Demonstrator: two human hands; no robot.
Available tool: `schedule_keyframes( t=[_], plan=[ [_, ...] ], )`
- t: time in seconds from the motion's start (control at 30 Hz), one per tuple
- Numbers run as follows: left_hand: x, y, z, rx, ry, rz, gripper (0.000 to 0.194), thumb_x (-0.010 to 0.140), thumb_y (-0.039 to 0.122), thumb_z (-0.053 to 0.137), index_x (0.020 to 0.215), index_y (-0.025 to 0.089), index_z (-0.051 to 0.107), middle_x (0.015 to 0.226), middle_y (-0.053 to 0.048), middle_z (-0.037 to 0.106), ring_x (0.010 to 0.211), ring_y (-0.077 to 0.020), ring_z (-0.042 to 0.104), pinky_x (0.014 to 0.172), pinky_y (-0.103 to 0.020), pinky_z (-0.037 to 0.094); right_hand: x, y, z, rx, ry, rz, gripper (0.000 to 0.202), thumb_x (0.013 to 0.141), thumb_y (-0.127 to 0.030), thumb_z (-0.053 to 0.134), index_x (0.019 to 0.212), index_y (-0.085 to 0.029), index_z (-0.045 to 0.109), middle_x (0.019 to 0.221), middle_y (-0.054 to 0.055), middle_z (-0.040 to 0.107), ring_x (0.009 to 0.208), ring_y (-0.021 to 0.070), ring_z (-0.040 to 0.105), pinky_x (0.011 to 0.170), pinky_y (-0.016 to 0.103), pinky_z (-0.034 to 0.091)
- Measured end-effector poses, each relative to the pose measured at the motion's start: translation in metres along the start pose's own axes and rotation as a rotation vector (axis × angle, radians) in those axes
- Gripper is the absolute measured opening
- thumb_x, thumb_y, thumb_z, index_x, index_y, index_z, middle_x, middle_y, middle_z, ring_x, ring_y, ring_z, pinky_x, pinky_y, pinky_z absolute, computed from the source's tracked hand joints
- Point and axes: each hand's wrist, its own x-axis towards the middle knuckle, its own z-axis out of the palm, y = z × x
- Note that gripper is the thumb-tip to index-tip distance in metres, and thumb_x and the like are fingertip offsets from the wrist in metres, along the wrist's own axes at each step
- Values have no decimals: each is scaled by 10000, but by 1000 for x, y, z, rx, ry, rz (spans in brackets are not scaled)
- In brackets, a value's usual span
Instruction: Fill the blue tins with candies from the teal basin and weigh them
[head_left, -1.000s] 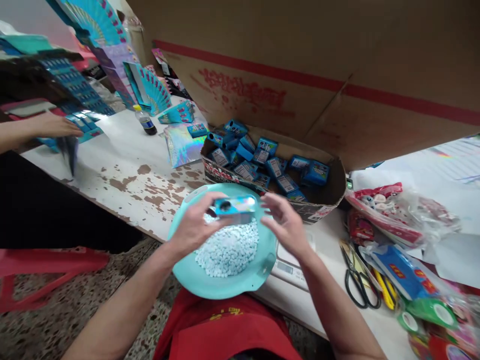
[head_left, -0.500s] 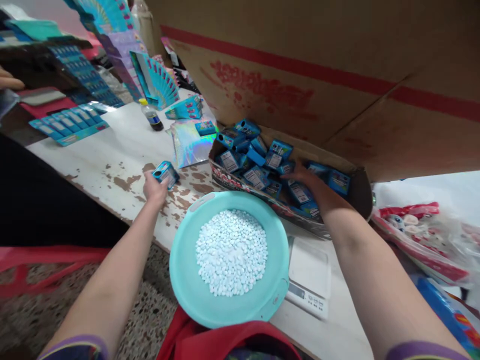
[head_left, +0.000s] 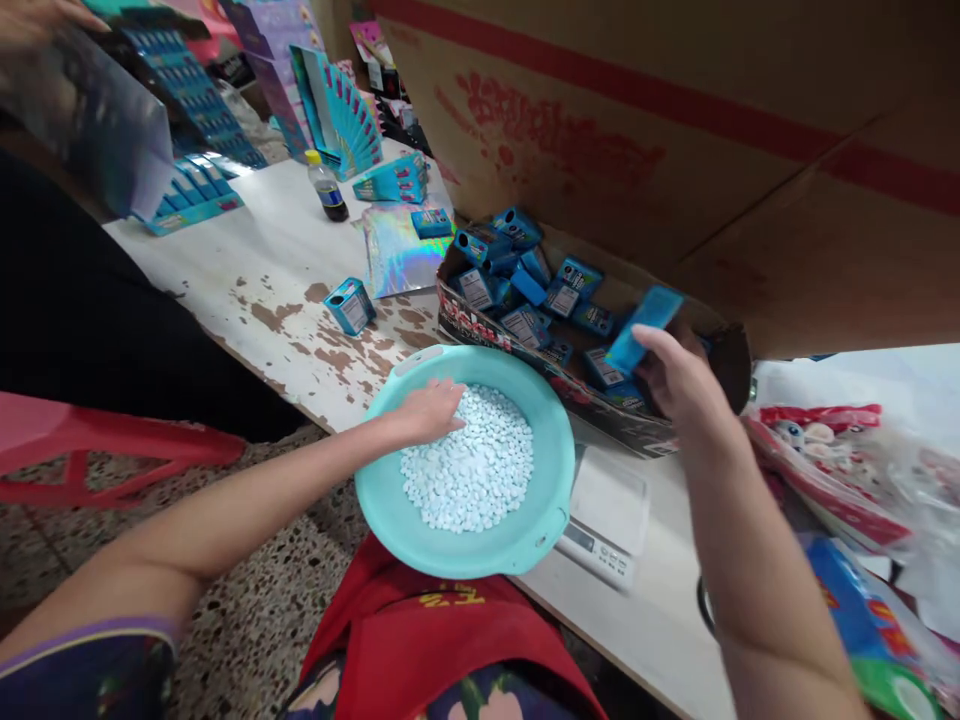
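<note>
fingers of the right hand (head_left: 679,375) grip a blue box (head_left: 646,322); those of the left hand (head_left: 431,412) bend loosely, their hold hard to tell. on the table (head_left: 266,240), the carton (head_left: 474,322), held box above it; before it, the basin (head_left: 381,488); scale (head_left: 609,500) beside; leftward, a second box (head_left: 350,306); under the left hand, pellets (head_left: 472,480).
</note>
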Motion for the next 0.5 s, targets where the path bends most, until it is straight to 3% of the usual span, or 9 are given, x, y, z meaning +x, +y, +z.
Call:
schedule_keyframes(
  t=[0.1, 0.17, 0.23, 0.3, 0.43, 0.5],
  plan=[
    [17, 25, 14, 20, -88, -125, 628, 865, 440, 555, 1360, 76, 427, 1400, -280, 399, 1258, -449, 424, 897, -501, 458, -92, 17, 16, 234, -68, 31, 628, 596, -537, 765, 1099, -232, 543, 1129, 101, 667, 860, 255, 686, 674, 379, 560],
    [16, 46, 25, 17, -116, -93, 653, 849, 478, 568, 1349, 78, 438, 1433, -278, 369, 1281, -449, 410, 914, -489, 456, -140, 41, 34, 344, -17, 56, 633, 624, -522, 746, 1129, -233, 497, 1172, 124, 646, 904, 267, 687, 730, 413, 561],
    [8, 64, 35, 14, -167, -17, 653, 812, 520, 605, 1310, 116, 484, 1397, -233, 436, 1244, -412, 465, 912, -457, 466, -168, 64, 50, 416, 66, 56, 586, 666, -467, 739, 1128, -236, 463, 1199, 117, 625, 959, 263, 679, 796, 429, 549],
    [1, 76, 42, 7, -188, 50, 619, 807, 534, 601, 1291, 160, 501, 1326, -186, 503, 1172, -368, 525, 881, -436, 483, -178, 79, 60, 446, 111, -7, 570, 691, -418, 740, 1141, -245, 436, 1216, 99, 603, 1011, 246, 659, 847, 416, 531],
    [13, 86, 46, -45, 18, 107, 540, 907, 445, 457, 1350, 137, 439, 1325, -208, 457, 1210, -367, 453, 946, -497, 429, -173, 85, 67, 389, 188, -118, 666, 646, -397, 786, 1162, -254, 390, 1155, 58, 584, 998, 195, 630, 881, 364, 507],
    [22, 90, 51, -82, 57, 170, 482, 915, 405, 447, 1314, 139, 479, 1296, -192, 474, 1206, -350, 440, 996, -508, 382, -170, 83, 69, 300, 226, -121, 704, 599, -402, 815, 1132, -249, 380, 1102, 40, 579, 972, 185, 621, 879, 351, 504]
  ],
)
